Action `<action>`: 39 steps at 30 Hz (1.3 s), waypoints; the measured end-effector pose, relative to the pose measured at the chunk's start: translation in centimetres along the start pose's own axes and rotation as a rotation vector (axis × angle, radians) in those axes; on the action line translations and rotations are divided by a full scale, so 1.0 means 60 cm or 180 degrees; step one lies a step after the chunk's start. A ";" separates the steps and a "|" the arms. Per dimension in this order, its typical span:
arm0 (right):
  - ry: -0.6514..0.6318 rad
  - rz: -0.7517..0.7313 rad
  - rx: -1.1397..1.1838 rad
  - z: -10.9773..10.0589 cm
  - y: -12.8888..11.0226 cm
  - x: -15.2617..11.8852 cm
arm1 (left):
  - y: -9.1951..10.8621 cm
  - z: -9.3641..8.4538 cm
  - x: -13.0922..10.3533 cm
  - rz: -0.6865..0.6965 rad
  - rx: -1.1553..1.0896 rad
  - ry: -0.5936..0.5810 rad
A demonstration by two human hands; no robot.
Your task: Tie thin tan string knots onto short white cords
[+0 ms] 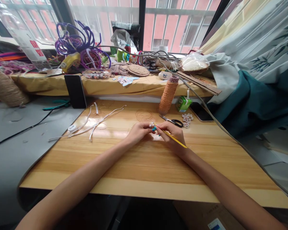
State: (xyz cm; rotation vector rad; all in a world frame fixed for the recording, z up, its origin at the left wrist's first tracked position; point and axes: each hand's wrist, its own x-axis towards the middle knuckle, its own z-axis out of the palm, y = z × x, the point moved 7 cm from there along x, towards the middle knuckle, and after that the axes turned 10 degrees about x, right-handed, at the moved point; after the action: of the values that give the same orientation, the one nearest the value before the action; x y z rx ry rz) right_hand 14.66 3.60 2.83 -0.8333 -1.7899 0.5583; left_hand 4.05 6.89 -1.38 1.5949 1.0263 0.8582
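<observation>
Head: two hands, one yellow stick

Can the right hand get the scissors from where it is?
Probably yes: the scissors lie just beyond the right hand, with nothing seen between them. But its fingers hold a thin yellow stick, so it may need to put that down first.

I'm in what looks like a craft corner at home: a wooden surface stands by a window with railings outside, long curtains hang to my right, a cloth-covered ledge is crowded with purple coils and round mats, and a cone of orange thread and a roll of twine stand close by.
</observation>
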 end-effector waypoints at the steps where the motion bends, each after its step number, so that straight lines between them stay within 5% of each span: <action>1: -0.0004 -0.0018 -0.0039 0.000 -0.001 0.000 | 0.000 0.001 0.000 -0.0001 -0.0015 -0.0011; 39: -0.0180 -0.0295 -0.0212 0.011 -0.015 -0.003 | -0.011 -0.006 0.005 -0.0052 -0.0021 -0.0060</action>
State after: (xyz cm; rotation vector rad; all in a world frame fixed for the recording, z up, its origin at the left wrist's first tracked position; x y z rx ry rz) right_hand 13.83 2.89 3.13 -0.7820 -1.8973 0.4682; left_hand 3.70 7.37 -1.91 1.5842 1.0207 0.8332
